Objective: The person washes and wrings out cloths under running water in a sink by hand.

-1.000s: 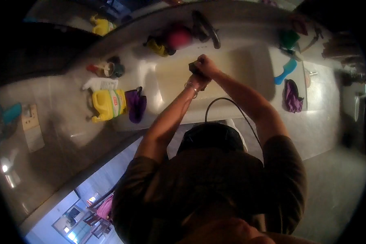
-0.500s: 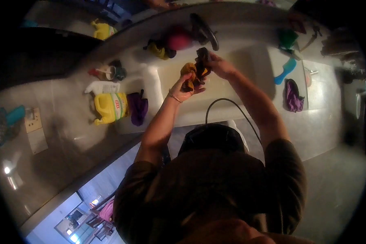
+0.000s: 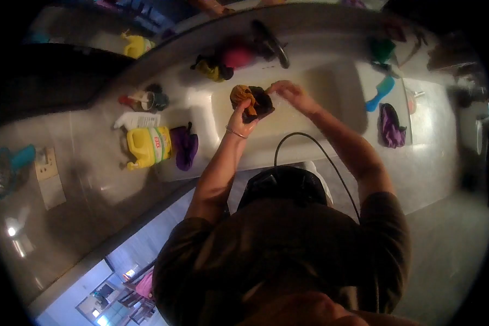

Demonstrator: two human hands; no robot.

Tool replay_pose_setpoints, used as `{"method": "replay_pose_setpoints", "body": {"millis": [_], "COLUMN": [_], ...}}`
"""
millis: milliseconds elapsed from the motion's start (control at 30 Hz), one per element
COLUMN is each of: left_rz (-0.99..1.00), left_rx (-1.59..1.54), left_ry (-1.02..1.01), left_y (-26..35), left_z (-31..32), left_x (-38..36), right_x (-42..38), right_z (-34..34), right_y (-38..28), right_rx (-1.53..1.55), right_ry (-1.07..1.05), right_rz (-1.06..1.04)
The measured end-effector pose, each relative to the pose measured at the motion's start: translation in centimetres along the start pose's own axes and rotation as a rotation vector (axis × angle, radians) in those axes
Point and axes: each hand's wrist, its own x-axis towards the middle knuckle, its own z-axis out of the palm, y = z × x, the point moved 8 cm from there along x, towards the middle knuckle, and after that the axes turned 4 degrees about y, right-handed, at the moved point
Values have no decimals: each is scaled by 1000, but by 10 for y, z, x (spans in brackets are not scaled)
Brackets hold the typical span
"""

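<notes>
Purple crumpled cloth [image 3: 185, 146] sat at the white basin's [image 3: 244, 161] near-left corner; a stray left forearm could have dragged it in. Left hand [image 3: 243, 124] gripped a bunched orange-and-black cloth [image 3: 242, 95] over the basin's left half; loose grip = drop. Right hand [image 3: 294, 96] was half open near its right side, contact unclear, so little backup. Containers: yellow plastic handled jug [image 3: 151, 145] left of the basin, contents hidden; basin looked to hold shallow, yellowish liquid.

No readable text or numbers
</notes>
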Motion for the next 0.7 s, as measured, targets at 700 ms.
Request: {"method": "replay_pose_setpoints", "body": {"millis": [700], "left_rz": [-313], "left_rx": [303], "left_ry": [-298], "left_y": [-33], "left_z": [90], "left_x": [-44], "right_x": [54], "right_z": [5], "right_y": [-52], "right_rx": [1159], "right_ry": [-70], "right_rz": [315]}}
